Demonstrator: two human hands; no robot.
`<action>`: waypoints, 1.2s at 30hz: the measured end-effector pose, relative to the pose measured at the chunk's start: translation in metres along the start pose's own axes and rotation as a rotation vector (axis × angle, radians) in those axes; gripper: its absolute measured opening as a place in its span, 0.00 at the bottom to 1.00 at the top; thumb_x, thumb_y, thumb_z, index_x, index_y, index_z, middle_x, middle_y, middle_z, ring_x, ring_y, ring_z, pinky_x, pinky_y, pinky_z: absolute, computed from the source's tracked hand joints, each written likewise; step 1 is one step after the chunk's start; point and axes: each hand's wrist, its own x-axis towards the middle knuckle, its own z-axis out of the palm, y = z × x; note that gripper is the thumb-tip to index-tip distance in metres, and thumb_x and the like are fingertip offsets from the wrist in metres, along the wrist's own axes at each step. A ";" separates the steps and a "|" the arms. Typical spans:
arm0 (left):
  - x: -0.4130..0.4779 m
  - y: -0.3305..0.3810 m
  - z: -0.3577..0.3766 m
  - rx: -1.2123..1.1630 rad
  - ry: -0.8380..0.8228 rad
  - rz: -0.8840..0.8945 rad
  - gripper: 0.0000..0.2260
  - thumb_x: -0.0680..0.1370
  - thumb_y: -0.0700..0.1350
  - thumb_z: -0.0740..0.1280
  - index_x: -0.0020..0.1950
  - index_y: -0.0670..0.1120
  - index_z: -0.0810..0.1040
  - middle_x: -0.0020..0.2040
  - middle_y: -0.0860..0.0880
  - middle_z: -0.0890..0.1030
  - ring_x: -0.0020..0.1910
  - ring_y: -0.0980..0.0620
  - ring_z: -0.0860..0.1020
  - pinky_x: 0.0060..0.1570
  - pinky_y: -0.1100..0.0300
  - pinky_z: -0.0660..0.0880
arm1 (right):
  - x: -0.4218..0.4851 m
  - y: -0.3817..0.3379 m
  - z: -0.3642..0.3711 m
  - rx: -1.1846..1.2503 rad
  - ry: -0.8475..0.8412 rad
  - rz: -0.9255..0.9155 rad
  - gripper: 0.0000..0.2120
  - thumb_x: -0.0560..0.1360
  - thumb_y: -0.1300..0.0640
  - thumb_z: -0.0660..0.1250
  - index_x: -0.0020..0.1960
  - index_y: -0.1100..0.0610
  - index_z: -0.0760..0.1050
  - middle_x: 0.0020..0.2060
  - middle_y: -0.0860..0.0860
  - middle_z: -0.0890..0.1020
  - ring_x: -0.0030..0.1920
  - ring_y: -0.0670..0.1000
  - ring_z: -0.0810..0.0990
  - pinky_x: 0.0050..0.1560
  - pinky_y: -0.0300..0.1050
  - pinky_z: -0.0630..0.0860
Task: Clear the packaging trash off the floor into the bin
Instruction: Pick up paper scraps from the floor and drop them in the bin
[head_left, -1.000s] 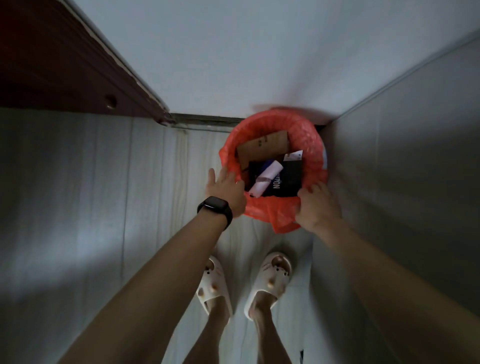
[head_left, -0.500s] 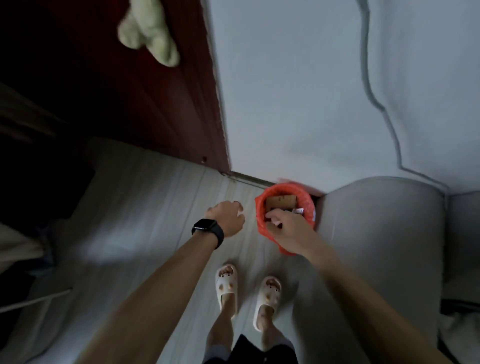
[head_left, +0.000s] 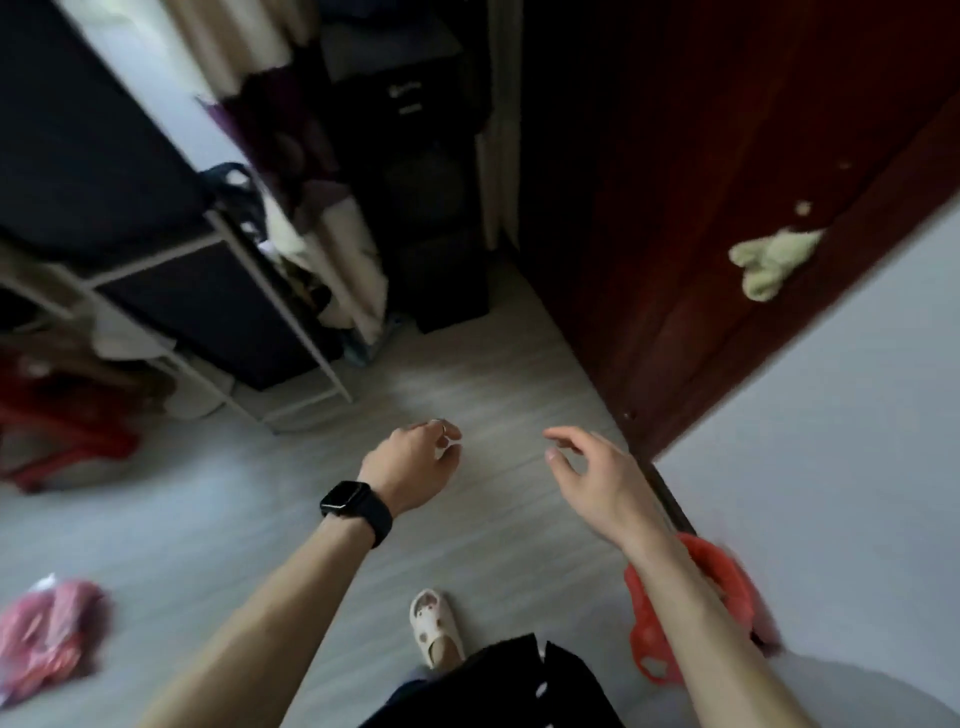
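Both hands hang free over the floor, and the bin sits down at the person's right.

The left hand (head_left: 415, 467), a black watch (head_left: 356, 504) on its wrist, has a slack grip, fingers loosely curled with nothing plainly in them. The right hand (head_left: 597, 478) is released, fingers spread and relaxed. The red-lined bin (head_left: 727, 577) stands by the white wall near the dark red door (head_left: 675, 208), partly hidden behind the right forearm. A pink plastic package (head_left: 49, 629) lies on the grey floor (head_left: 260, 545) well off to the left, apart from both hands. One cream slipper (head_left: 436, 629) shows below.
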 end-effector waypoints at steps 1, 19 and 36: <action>-0.021 -0.026 -0.013 -0.029 0.059 -0.067 0.12 0.79 0.55 0.61 0.61 0.58 0.76 0.57 0.58 0.80 0.53 0.54 0.79 0.51 0.55 0.78 | 0.002 -0.023 0.011 -0.023 -0.049 -0.060 0.12 0.77 0.51 0.67 0.60 0.47 0.79 0.53 0.45 0.82 0.56 0.47 0.79 0.57 0.43 0.74; -0.444 -0.425 -0.063 -0.463 0.658 -0.997 0.11 0.76 0.57 0.61 0.55 0.58 0.78 0.48 0.62 0.82 0.48 0.58 0.80 0.52 0.56 0.78 | -0.109 -0.412 0.369 -0.274 -0.715 -0.851 0.13 0.76 0.45 0.65 0.60 0.42 0.77 0.54 0.41 0.80 0.57 0.42 0.77 0.62 0.43 0.72; -0.545 -0.713 -0.093 -0.568 0.544 -1.241 0.12 0.76 0.57 0.61 0.56 0.59 0.77 0.52 0.62 0.81 0.53 0.55 0.79 0.53 0.58 0.76 | -0.142 -0.577 0.662 -0.391 -0.932 -0.817 0.13 0.74 0.45 0.68 0.58 0.42 0.76 0.51 0.41 0.81 0.50 0.41 0.80 0.55 0.44 0.76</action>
